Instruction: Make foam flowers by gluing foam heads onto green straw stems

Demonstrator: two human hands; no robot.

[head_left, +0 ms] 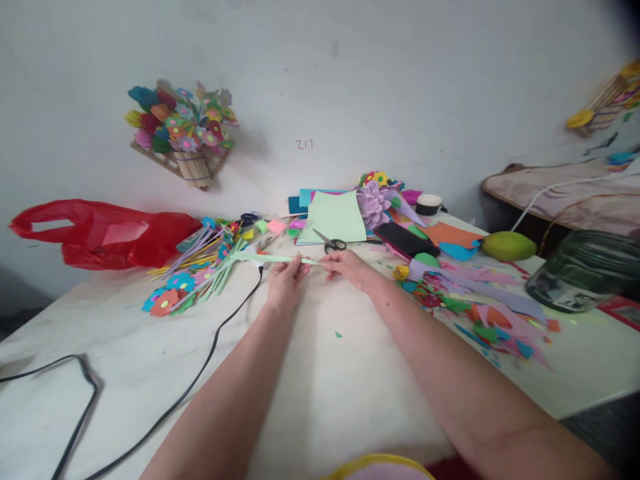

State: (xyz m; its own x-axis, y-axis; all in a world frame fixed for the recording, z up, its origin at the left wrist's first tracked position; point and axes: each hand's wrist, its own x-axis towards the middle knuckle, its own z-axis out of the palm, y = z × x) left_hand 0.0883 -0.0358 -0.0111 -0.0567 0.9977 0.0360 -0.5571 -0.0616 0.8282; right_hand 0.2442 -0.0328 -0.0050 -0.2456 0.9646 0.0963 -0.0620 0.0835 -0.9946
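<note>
Yellow-edged item [383, 457]: right up close, curving along the bottom edge, mostly cut off.
Pale green strip [280, 259]: long, narrow, flat, stretched between both hands over the pale tabletop [310, 400], far left end reaching the green stalks [225, 275]; paper or foam, cannot tell.
Left hand [285, 279]: pinching the strip, fingertips curled in, forearm angling up from lower left.
Right hand [349, 265]: gripping the right end, thumb and fingers closed, forearm slanting in from lower right.
Scissors [335, 245]: dark handles just beyond the right hand, blades on the light green sheet [334, 215].
Flowers [167, 300]: rounded petals, bright contrasting centers.
Scraps [500, 320]: jagged, curling, many colors, strewn on the right.
Red bag [117, 250]: thin, crumpled plastic.
Jar [583, 273]: rounded, see-through, greenish.
</note>
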